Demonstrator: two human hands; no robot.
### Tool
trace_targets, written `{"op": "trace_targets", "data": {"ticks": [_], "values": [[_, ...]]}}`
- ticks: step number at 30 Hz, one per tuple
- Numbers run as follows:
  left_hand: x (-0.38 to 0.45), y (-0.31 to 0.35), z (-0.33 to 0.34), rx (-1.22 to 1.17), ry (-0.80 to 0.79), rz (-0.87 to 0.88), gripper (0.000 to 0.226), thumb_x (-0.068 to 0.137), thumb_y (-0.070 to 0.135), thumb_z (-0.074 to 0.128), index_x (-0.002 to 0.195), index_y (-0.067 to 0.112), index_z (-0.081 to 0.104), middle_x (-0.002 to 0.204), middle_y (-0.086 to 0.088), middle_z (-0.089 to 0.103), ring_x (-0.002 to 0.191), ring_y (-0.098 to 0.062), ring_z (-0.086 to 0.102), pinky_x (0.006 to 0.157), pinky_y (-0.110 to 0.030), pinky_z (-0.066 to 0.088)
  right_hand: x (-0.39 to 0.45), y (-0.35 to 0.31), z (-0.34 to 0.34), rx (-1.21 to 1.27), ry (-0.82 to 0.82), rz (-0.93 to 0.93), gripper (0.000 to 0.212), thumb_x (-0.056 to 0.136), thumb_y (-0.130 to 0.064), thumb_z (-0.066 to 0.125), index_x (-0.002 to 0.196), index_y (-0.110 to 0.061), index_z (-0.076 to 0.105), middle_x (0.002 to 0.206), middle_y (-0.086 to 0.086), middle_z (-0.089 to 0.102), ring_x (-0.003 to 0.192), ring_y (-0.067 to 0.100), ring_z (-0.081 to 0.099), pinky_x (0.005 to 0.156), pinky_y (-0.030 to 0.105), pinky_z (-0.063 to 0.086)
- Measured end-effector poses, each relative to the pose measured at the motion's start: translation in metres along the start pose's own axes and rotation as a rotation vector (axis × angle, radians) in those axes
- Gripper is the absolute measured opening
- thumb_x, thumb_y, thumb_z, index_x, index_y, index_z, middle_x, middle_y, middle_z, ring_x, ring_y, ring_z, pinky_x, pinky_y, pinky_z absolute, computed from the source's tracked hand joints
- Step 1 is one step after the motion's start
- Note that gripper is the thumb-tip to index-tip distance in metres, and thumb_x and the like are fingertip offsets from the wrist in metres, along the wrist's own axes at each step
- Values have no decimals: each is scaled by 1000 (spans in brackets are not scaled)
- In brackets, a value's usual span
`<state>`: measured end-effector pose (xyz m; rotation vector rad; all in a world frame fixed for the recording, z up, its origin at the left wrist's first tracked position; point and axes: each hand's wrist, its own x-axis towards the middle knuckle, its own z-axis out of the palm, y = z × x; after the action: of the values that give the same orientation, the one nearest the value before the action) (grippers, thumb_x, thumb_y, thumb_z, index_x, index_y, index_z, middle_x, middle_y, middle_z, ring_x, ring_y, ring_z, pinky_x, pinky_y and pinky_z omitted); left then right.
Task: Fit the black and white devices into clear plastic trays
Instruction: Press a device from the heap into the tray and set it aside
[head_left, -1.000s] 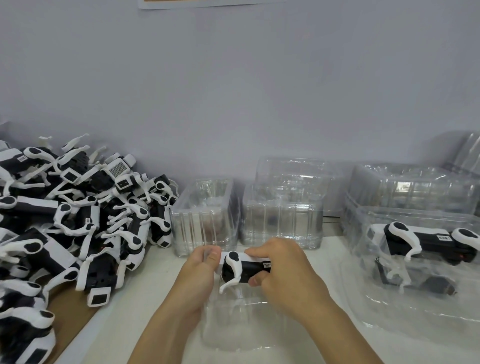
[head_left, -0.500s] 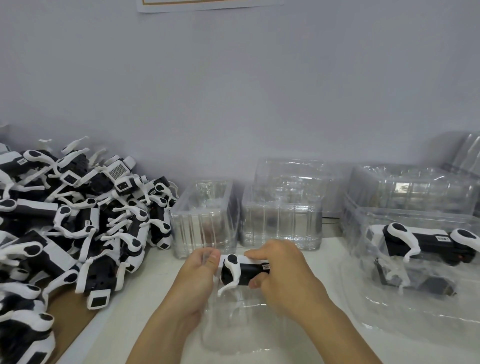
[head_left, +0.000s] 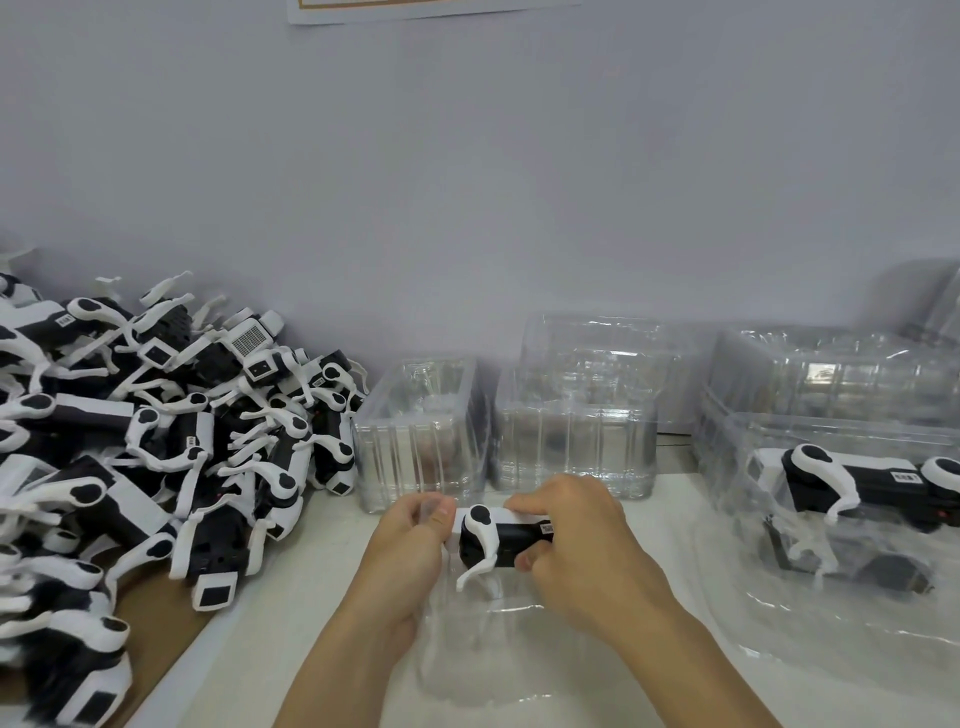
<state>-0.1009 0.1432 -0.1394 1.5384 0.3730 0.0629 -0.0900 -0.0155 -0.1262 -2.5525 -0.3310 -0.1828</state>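
A black and white device (head_left: 498, 540), a blocky black body with a glossy white curved arm hooking down off its near side, sits between both hands just above a clear plastic tray (head_left: 483, 649) on the white bench (head_left: 291, 623). The right hand (head_left: 576, 551) curls round the device's right end, forefinger laid along the white top and thumb tucked under the black body beside a small label. The left hand (head_left: 410, 545) pinches at the device's left end, thumb up; whether it grips the device itself or the tray's thin rim cannot be told. Compared with half a second ago the device and both hands sit almost unchanged, the grip the same. The tray is so transparent that its edges show only as faint glints and creases, and its moulded pockets are hard to make out. Left of the device a heap of black and white devices (head_left: 156, 441) lies tangled, partly on brown cardboard (head_left: 150, 629) and cut off by the picture's edge. Behind the device stand ribbed stacks of clear trays (head_left: 423, 436) against the pale wall (head_left: 467, 182). To its right a filled tray (head_left: 831, 519) holds another device (head_left: 852, 478), cut off at the edge.
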Motion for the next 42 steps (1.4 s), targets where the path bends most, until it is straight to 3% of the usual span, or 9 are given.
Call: {"op": "trace_targets", "data": {"ticks": [4, 9, 14, 16, 18, 21, 33, 36, 42], "values": [[1, 0, 0, 3, 16, 0, 10, 102, 21, 57, 101, 18, 66, 106, -9, 71, 98, -32, 67, 84, -47, 54, 0, 1, 0, -5, 12, -12, 17, 73, -11, 65, 77, -25, 58, 81, -6, 47, 84, 26, 48, 65, 45, 54], [2, 2, -2, -59, -36, -55, 11, 98, 16, 57, 102, 15, 68, 94, -9, 71, 84, -27, 66, 76, -40, 52, 0, 1, 0, 32, 20, -10, 22, 70, -11, 65, 89, -21, 64, 82, -3, 52, 83, 22, 51, 69, 48, 56], [2, 0, -1, 22, 8, -14, 10, 97, 17, 61, 101, 21, 68, 105, -4, 72, 99, -25, 68, 90, -45, 53, -1, 0, 0, 24, 14, 1, 15, 72, -10, 66, 82, -21, 64, 83, -3, 53, 84, 23, 52, 70, 47, 56], [1, -1, 0, 72, 21, 11, 19, 93, 8, 61, 101, 24, 66, 107, 2, 69, 97, -18, 65, 88, -39, 53, -1, 1, 0, 11, -34, 21, 21, 76, -11, 66, 83, -30, 68, 96, -4, 52, 92, 22, 50, 70, 40, 54], [2, -1, 2, 105, 20, 18, 34, 86, -4, 57, 102, 26, 63, 108, 8, 66, 94, -11, 63, 82, -32, 53, -1, 1, 1, 12, -83, 40, 35, 81, -13, 68, 107, -36, 72, 113, -4, 49, 103, 21, 46, 77, 35, 52], [3, -2, 2, 103, 25, 17, 38, 83, -6, 56, 101, 26, 64, 109, 8, 66, 96, -12, 63, 80, -31, 53, 0, 1, 0, 7, -90, 36, 42, 83, -15, 70, 118, -37, 69, 119, -4, 47, 109, 21, 44, 86, 36, 51], [5, -3, 3, 26, 63, -7, 41, 80, -8, 55, 99, 26, 67, 111, 6, 67, 98, -17, 65, 80, -35, 53, -3, 1, -1, 19, -79, 38, 45, 84, -14, 68, 121, -40, 67, 118, -7, 42, 117, 22, 42, 87, 37, 51], [3, -1, 3, 52, 75, 11, 40, 80, -7, 56, 100, 27, 67, 110, 7, 67, 97, -13, 63, 72, -29, 48, -3, 1, -2, 49, -59, 33, 47, 85, -16, 69, 127, -37, 64, 123, -10, 42, 122, 17, 42, 91, 35, 50], [0, 1, 5, 19, 81, 11, 40, 81, -10, 56, 103, 22, 65, 108, 4, 67, 92, -10, 62, 65, -26, 44, -1, 6, -4, 105, 32, -76, 24, 89, -28, 71, 112, -25, 71, 115, -15, 50, 104, 5, 46, 87, 23, 42]]}}
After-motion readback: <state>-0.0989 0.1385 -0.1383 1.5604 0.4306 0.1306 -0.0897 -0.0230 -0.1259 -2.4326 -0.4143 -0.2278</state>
